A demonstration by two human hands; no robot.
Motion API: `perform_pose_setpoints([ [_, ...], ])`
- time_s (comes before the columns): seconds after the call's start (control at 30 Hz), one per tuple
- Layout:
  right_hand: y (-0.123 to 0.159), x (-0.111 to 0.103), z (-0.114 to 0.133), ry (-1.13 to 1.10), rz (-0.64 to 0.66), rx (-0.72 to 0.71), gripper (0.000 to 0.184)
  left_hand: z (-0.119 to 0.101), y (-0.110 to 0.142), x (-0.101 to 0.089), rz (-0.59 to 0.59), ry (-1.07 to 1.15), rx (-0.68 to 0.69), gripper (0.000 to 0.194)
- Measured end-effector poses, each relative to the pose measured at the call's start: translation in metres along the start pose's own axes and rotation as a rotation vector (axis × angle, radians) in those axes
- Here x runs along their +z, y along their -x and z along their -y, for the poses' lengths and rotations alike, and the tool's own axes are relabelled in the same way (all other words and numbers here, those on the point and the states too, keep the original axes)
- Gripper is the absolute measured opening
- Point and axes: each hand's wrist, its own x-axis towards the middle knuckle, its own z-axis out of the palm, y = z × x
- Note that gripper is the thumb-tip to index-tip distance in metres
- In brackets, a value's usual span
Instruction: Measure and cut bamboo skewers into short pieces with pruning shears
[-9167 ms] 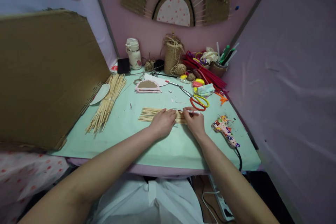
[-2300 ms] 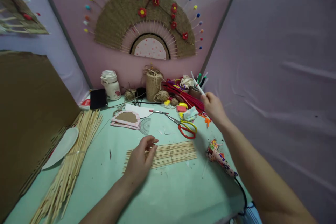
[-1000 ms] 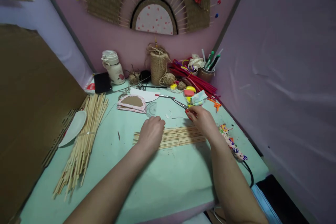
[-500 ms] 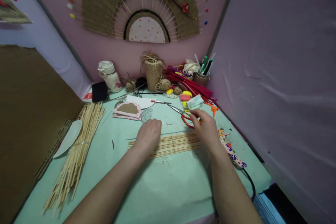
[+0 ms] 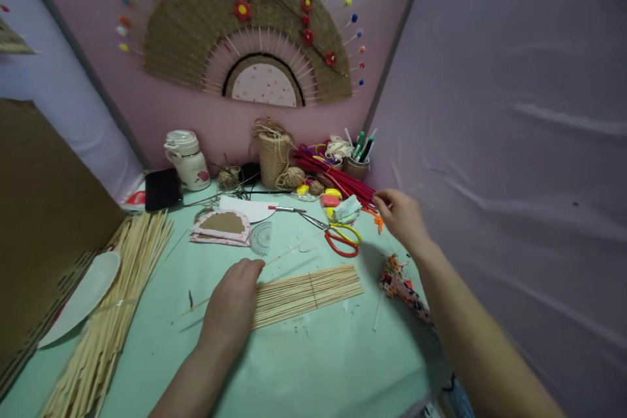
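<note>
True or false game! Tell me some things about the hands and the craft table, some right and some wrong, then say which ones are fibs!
1. The left hand holds a thin stick. True.

2. The right hand is holding the scissors. False: the scissors lie on the table, apart from the right hand.

3. The clear protractor lies flat on the table. True.

4. The flowers on the big wall fan are blue. False: they are red.

5. The row of sticks stands upright in a cup. False: it lies flat on the table.

6. The white bottle stands upright near the back of the table. True.
</note>
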Motion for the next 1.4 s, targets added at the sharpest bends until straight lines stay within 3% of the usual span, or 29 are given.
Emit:
perform_pose_setpoints([
  [0.23,-0.152,0.007,-0.020,0.154,-0.064,0.120,0.027,0.005,0.004,0.008,0.045,0.073,-0.021,0.029],
  [0.37,-0.210,0.022,-0.027,0.230,-0.052,0.238,0.026,0.007,0.006,0.012,0.050,0.091,-0.015,0.029],
  [0.47,-0.227,0.037,-0.033,0.257,0.018,0.288,0.020,0.008,0.007,0.012,0.044,0.102,-0.021,0.029],
  [0.63,-0.233,0.050,-0.038,0.277,0.088,0.253,0.016,0.007,0.008,0.013,0.030,0.105,-0.017,0.030],
  [0.73,-0.232,0.039,-0.033,0.273,0.031,0.204,0.017,0.006,0.008,0.012,0.019,0.109,-0.013,0.031],
  [0.87,-0.231,0.004,-0.019,0.248,-0.084,0.133,0.021,0.003,0.007,0.010,-0.012,0.140,-0.009,0.030],
  [1.0,-0.221,-0.042,0.002,0.189,-0.219,0.064,0.021,-0.001,0.003,0.006,-0.068,0.234,-0.008,0.029],
  [1.13,-0.178,-0.071,0.034,-0.145,-0.414,0.045,0.017,-0.006,0.001,-0.006,-0.241,0.402,-0.066,0.025],
  [1.2,-0.138,-0.067,0.055,-0.457,-0.456,0.160,0.014,-0.008,0.002,-0.016,-0.328,0.512,-0.141,0.023],
  [1.27,-0.086,-0.051,0.078,-0.891,-0.410,0.270,0.009,-0.010,0.004,-0.025,-0.386,0.634,-0.215,0.024],
  [1.4,0.029,-0.002,0.128,-1.200,-0.230,0.358,0.025,-0.012,0.008,-0.033,-0.418,0.871,-0.219,0.029],
])
